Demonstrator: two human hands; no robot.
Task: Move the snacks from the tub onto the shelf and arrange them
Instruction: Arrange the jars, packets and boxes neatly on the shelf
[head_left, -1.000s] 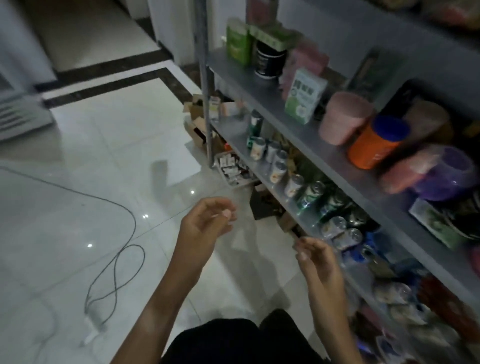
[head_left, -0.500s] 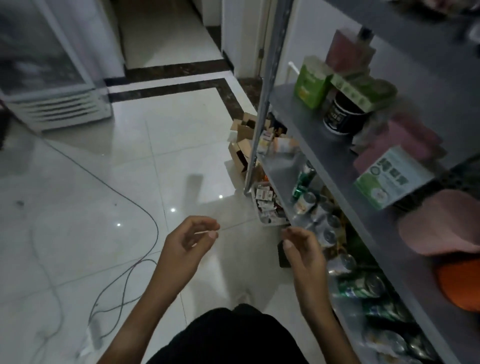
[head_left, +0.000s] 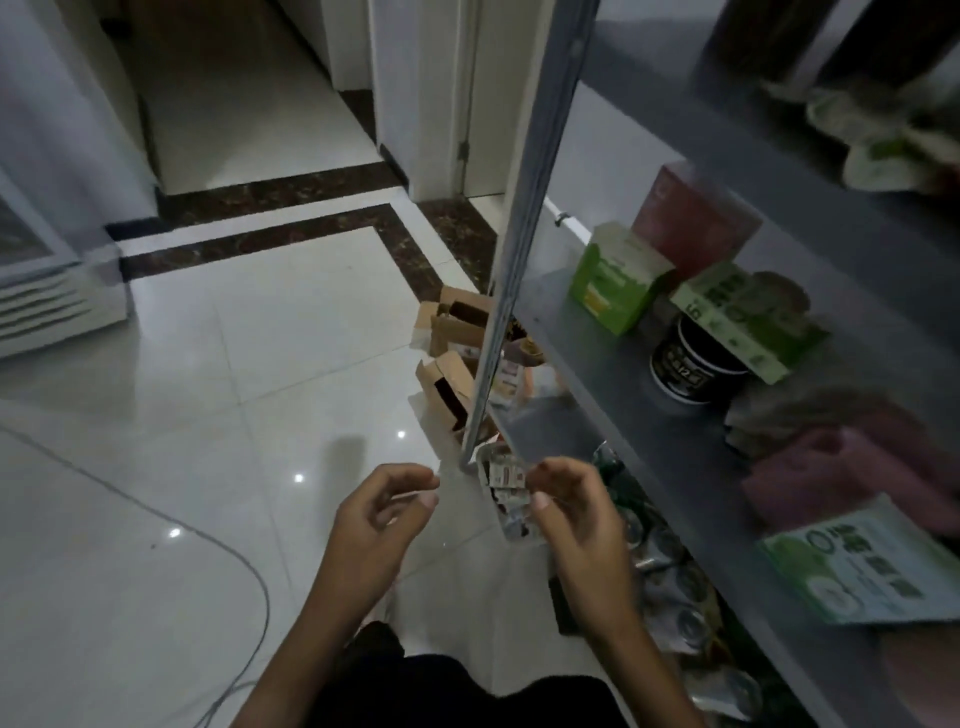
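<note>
We find both hands raised in front of the body over the white tiled floor (head_left: 218, 395), close beside the grey metal shelf (head_left: 623, 374) that runs down the right of the view. The left hand (head_left: 379, 514) has its fingers loosely curled with thumb and forefinger drawn near each other; the right hand (head_left: 576, 514) is held likewise, fingers bent inward, thumb forward. A thin pale line seems to run from the left fingertips towards the right hand, but the picture is too blurred for us to tell whether either hand pinches anything. The hands are apart and touch neither the shelf nor any goods. The tub (head_left: 506, 499) of small packeted snacks sits on the floor at the foot of the shelf's upright post (head_left: 524, 218), just beyond the right hand and partly hidden by it. On the middle shelf board we note a green box (head_left: 613, 283), a dark red box (head_left: 696, 218) behind it, a black cup (head_left: 685, 364) with a green-and-white carton (head_left: 743, 322) lying across its top, pink packets (head_left: 841, 467) and a flat green-printed packet (head_left: 878, 566) nearest us. Cans (head_left: 665, 566) lie on the lower level. Opened cardboard boxes (head_left: 452, 353) stand on the floor by the post, and a grey cable (head_left: 228, 561) trails across the tiles at left.
</note>
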